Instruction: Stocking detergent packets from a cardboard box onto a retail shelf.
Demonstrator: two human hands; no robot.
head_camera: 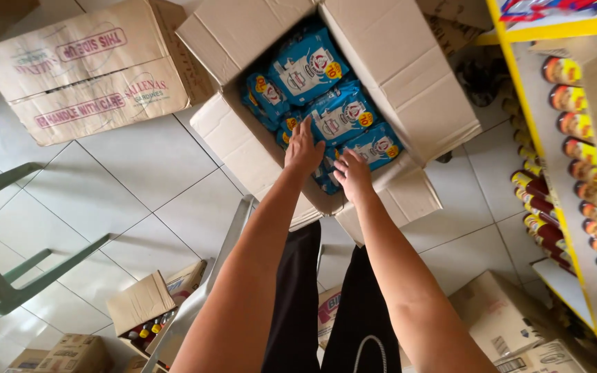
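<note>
Both hands reach down into the open cardboard box [409, 83] on the tiled floor [126, 193]. The left hand [303, 148] lies flat with fingers spread on the blue packets [340, 114], its grip released. The right hand [354, 176] curls over a packet at the near edge; whether its grip has closed, I cannot tell. The packets look soft, light and a little slippery, best pinched at a sealed edge. A shelf of bottles [568, 131] stands to the right.

White tiled floor [126, 200], green plastic chair [1, 276] at left edge, yellow-edged shelf unit [519, 90] at right, daylight glare.
</note>
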